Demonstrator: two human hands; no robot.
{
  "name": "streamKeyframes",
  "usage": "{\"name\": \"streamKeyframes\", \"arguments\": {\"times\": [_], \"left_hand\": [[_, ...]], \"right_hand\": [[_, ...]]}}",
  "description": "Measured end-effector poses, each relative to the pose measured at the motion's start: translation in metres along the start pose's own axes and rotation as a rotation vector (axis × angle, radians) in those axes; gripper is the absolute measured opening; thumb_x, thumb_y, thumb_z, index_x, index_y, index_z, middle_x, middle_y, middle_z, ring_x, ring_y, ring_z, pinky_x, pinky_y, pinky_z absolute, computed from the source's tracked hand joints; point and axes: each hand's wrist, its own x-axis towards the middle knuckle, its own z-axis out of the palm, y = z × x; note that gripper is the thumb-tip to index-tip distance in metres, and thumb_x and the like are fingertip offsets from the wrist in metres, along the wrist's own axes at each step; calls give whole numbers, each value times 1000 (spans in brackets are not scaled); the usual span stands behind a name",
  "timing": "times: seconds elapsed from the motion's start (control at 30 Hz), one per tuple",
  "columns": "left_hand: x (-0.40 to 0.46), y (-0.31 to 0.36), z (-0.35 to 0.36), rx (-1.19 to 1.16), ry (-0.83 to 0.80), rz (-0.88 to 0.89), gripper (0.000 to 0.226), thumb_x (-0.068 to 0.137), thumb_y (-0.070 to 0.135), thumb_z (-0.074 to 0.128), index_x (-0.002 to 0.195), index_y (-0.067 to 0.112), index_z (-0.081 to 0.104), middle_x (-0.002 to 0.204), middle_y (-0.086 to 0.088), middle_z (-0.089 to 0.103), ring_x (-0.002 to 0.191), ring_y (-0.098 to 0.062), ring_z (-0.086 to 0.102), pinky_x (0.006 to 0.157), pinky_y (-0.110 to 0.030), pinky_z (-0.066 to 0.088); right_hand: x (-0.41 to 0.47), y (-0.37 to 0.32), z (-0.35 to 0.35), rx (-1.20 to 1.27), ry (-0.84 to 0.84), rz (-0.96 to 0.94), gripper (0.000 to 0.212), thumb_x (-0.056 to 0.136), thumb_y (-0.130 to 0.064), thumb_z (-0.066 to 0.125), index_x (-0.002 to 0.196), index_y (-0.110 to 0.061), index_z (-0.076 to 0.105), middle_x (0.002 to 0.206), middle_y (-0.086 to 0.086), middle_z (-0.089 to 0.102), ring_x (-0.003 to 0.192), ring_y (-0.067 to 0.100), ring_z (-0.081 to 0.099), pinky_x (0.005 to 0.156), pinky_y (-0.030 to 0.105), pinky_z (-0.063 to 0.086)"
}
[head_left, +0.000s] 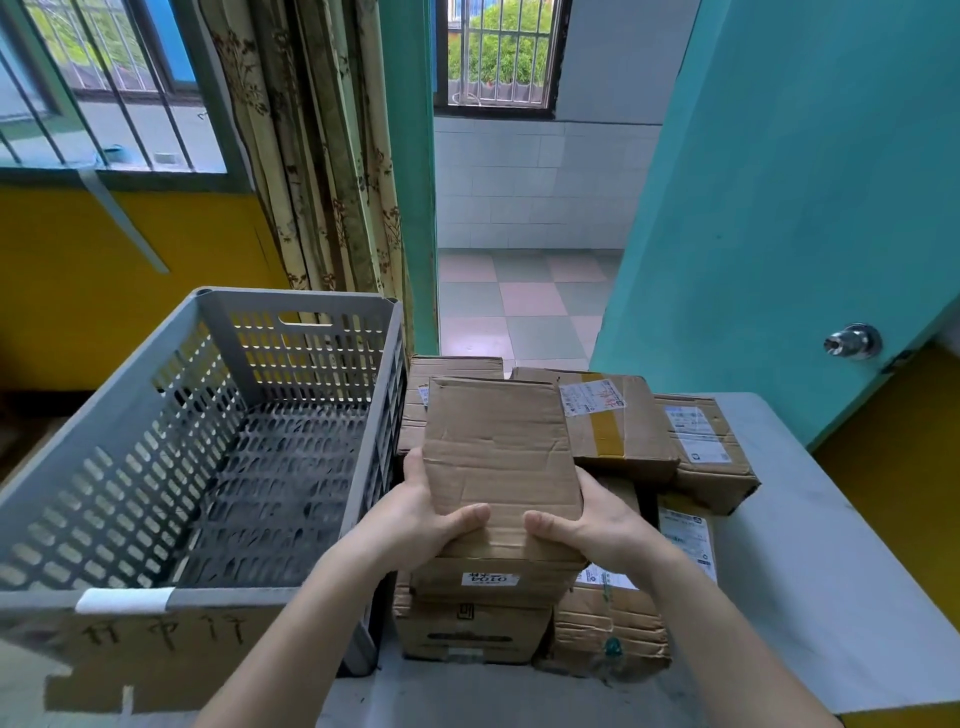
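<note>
- While both hands grip it, a cardboard box (498, 447) sits above a pile of boxes (613, 623) on a white table (810, 571).
- Left hand (423, 512) curls around its left edge, thumb on top.
- Right hand (597, 519) clasps its right edge likewise.
- Grey crate (171, 415) stands just left of the pile.

- A yellow wall (130, 291) is under a barred window (104, 88), with a patterned curtain (322, 156) beside it.
- The teal door (779, 208) with a metal knob (852, 341) stands open.
- Beyond the doorway are a checkered floor (524, 301), a white tiled wall (519, 182) and a second barred window (501, 52) giving daylight.
</note>
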Motion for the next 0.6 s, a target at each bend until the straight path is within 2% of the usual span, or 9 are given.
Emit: {"name": "streamKeyframes", "arguments": {"times": [0.13,0.23,0.3,0.4,0.5,0.53,0.6], "left_hand": [[13,12,-4,39,72,-128,107,85,81,47,160,11,16,156,-13,46,137,-28,51,112,-41,43],[24,17,-1,100,154,-158,90,90,77,46,149,10,36,146,-11,56,129,-28,57,105,-40,48],[28,17,2,116,163,-167,85,90,75,49,144,11,40,143,-10,58,127,-27,58,104,-40,48],[30,17,-2,107,147,-193,83,88,73,56,143,12,44,141,-7,60,124,-25,60,98,-35,49],[37,29,-11,136,125,-238,79,90,74,53,136,10,53,131,-8,65,106,-22,61,82,-31,44],[41,34,-13,153,124,-249,82,92,74,48,137,7,55,131,-10,66,107,-24,62,83,-31,44],[47,40,-15,179,144,-278,90,94,77,37,142,3,53,139,-16,62,123,-30,60,95,-33,45]], "right_hand": [[14,-10,-7,-46,65,36,90,75,-83,63,146,-30,46,135,-12,58,120,13,58,99,32,50],[23,-13,-9,-37,28,50,78,73,-81,64,133,-32,56,129,-11,64,109,7,62,91,27,53],[26,-11,-11,-20,-7,48,76,71,-78,66,130,-31,57,130,-9,66,106,4,63,85,24,54],[32,-14,-18,-75,-41,78,87,65,-83,65,133,-30,56,128,-8,65,110,12,65,92,36,60],[43,-25,-28,-182,-30,113,104,55,-100,49,129,-28,57,124,-3,65,108,20,66,86,43,63],[48,-27,-30,-194,-12,129,107,54,-102,43,126,-25,58,122,-1,65,107,21,65,84,44,64],[55,-31,-31,-193,7,152,100,60,-99,41,120,-21,60,117,2,66,103,22,66,82,44,64]]}}
